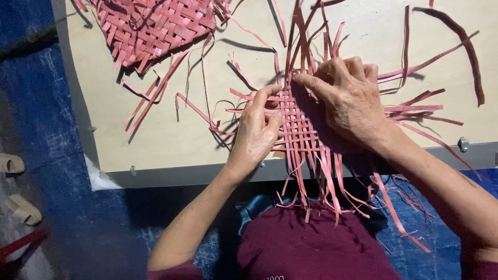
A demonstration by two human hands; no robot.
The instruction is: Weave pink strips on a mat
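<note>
On the pale board, both hands pinch flat pink strips of a half-woven mat.

Finished pink woven piece, loose strips, pale board, blue floor covering, perhaps sandals

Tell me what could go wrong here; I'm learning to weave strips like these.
The small woven patch has many loose red strips hanging past the board's edge, so it could slide or loosen if the right hand lifts. The left hand pinches one thin strip; a hard pull might tear it.
</note>
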